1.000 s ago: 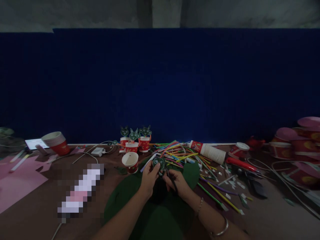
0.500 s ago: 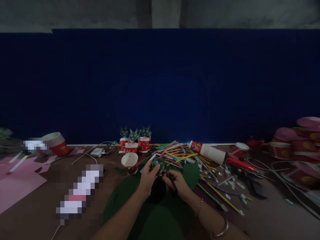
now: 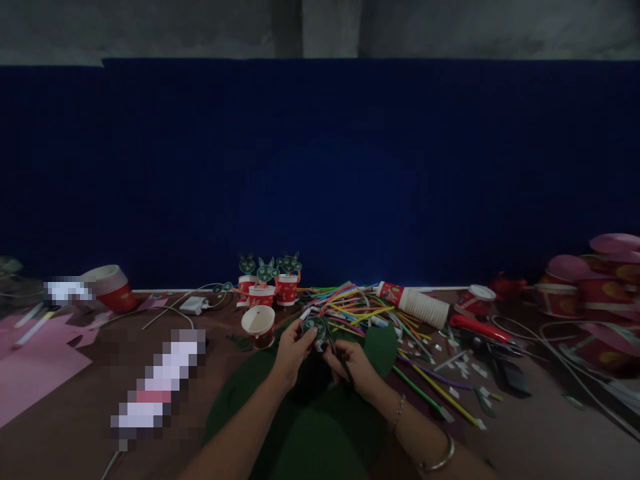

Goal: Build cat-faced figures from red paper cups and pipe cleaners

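My left hand [image 3: 295, 350] pinches a dark green paper cutout [image 3: 315, 329] with light line drawing on it, like an animal face. Black-handled scissors [image 3: 343, 363] sit in my right hand [image 3: 353, 367], their blades pointing up beside the cutout's right edge. Whether the blades touch the paper is hard to tell in the dim light. Beneath both hands lies large dark green material [image 3: 300, 437]. Just to the left stands an open paper cup [image 3: 259, 324], red and white. Behind it, three red cups [image 3: 262, 295] carry green cat-like faces.
Colourful pipe cleaners [image 3: 350, 308] lie heaped beyond my hands, with white scraps to their right. A stack of paper cups [image 3: 420, 307] lies sideways near a red-handled tool [image 3: 480, 327]. Pink paper [image 3: 40, 367] and another cup stack [image 3: 111, 290] occupy the left; decorated cups crowd the far right.
The cutout has turned slightly in my left hand, and that hand has shifted a little. My right hand keeps the scissors at nearly the same spot. The view has moved slightly.
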Tool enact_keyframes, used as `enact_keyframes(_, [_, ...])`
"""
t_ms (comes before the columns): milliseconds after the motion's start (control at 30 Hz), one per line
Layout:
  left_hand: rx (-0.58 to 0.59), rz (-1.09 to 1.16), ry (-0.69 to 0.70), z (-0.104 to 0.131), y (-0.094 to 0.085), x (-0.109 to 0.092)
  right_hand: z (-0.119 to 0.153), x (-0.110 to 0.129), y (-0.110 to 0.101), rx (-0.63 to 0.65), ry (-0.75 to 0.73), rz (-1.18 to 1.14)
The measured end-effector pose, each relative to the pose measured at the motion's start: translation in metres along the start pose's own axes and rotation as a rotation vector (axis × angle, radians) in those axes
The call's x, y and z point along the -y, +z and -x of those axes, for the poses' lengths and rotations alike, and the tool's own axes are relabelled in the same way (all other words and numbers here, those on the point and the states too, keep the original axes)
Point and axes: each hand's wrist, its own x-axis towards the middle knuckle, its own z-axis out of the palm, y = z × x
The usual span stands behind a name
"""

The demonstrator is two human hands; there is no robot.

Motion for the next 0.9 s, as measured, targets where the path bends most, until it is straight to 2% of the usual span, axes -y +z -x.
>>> enact_keyframes(167, [0.013,-0.004,0.009,-0.004,-0.005,0.004,-0.002,-0.002,0.000,-0.032,0.013,0.019])
enact_keyframes(333, [0.029,-0.045,-0.012,-0.010,-0.011,0.001,-0.005,-0.007,-0.005,-0.253,-0.047,0.004])
enact_keyframes(433, [0.087,-0.168,-0.056,-0.015,-0.015,-0.005,-0.005,-0.009,-0.008,-0.352,-0.101,0.017])
enact_keyframes(533, [0.268,-0.379,-0.067,-0.018,-0.021,-0.011,-0.005,-0.012,-0.009,-0.424,-0.126,0.059])
enact_keyframes(667, [0.668,-0.790,-0.150,-0.014,-0.033,-0.025,-0.006,-0.018,-0.011,-0.488,-0.079,0.049])
enact_keyframes(700, [0.725,-0.890,-0.162,-0.012,-0.036,-0.029,-0.006,-0.019,-0.012,-0.493,-0.073,0.044])
enact_keyframes(767, [0.701,-1.064,-0.122,-0.007,-0.040,-0.036,-0.007,-0.020,-0.013,-0.503,-0.073,0.033])
enact_keyframes(900, [0.380,-1.346,0.140,0.001,-0.039,-0.037,-0.007,-0.015,-0.013,-0.522,-0.079,-0.019])
